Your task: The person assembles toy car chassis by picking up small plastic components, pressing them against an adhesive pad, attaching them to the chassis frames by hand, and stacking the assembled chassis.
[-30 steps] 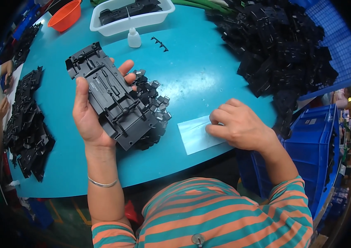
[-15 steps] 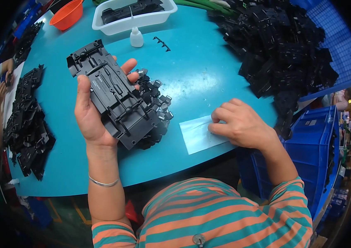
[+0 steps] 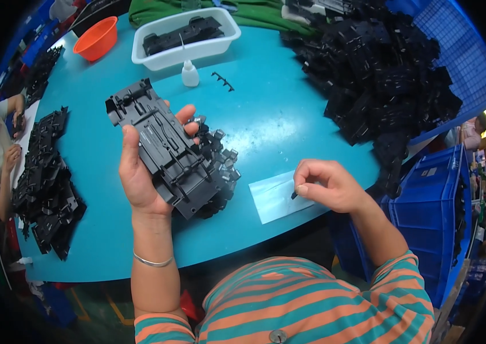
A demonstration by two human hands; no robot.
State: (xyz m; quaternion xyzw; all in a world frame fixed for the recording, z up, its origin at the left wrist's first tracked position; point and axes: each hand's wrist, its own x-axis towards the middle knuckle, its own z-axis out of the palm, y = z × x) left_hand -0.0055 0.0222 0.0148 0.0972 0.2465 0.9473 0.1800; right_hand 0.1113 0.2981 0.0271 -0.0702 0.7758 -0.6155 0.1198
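My left hand (image 3: 142,183) grips a black plastic toy-car chassis (image 3: 160,140), its detailed side facing up, thumb along one edge and fingertips showing past the other. Just beyond its near right side lies a heap of small black parts (image 3: 225,166) with shiny faces, partly hidden by the chassis. My right hand (image 3: 331,186) pinches a small black piece (image 3: 294,195) between thumb and forefinger, over a pale rectangular sheet (image 3: 271,205) near the table's front edge. The piece's exact kind is too small to make out.
A white dropper bottle (image 3: 190,75) stands before a white tub (image 3: 138,53) of black parts. Nearby are a thin black strip (image 3: 223,81) and an orange bowl (image 3: 91,41). Black chassis are piled left (image 3: 51,178) and right (image 3: 380,74). Blue crates (image 3: 426,200) stand right; a person sits left.
My right hand has turned, and a small black piece now shows between its thumb and forefinger. The left hand still holds the chassis. The whole view has shifted slightly.
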